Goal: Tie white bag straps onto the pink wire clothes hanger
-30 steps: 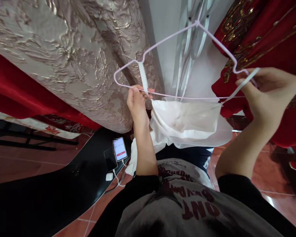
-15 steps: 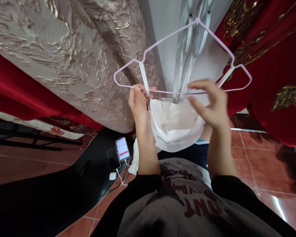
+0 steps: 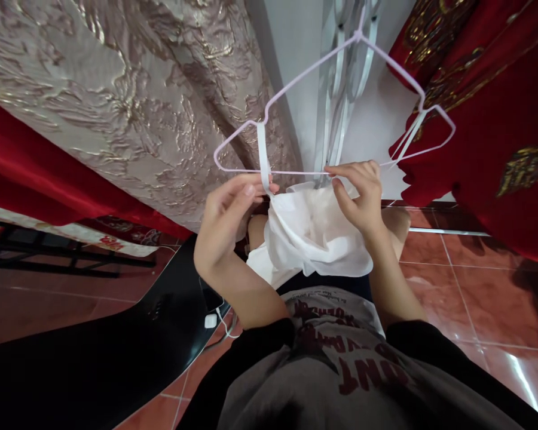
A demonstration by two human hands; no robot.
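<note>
A pale pink hanger point(image 3: 311, 67) hangs upright, a white strap looped at each of its shoulder notches. White thin fabric point(image 3: 296, 236) droops from the straps over my lap. My left hand point(image 3: 228, 215) is at the left strap point(image 3: 262, 152), with its fingers stretched out behind it just under the bottom bar and the thumb beside them, not over the strap. On the bottom bar, near its middle, my right hand point(image 3: 361, 194) pinches with thumb and index finger; its other fingers are curled.
Textured beige curtain cloth point(image 3: 130, 107) hangs at the left, and red cloth with gold trim point(image 3: 484, 143) at the right. A black bench point(image 3: 94, 358) at the lower left bears a dark phone point(image 3: 210, 297) and a white charger point(image 3: 210, 321). Metal bars stand behind the hanger.
My left hand has shifted left and down, its thumb off the bar. My right hand has moved left and closed on the bar. The hanger's left end has dropped slightly; the lit phone is now hidden.
</note>
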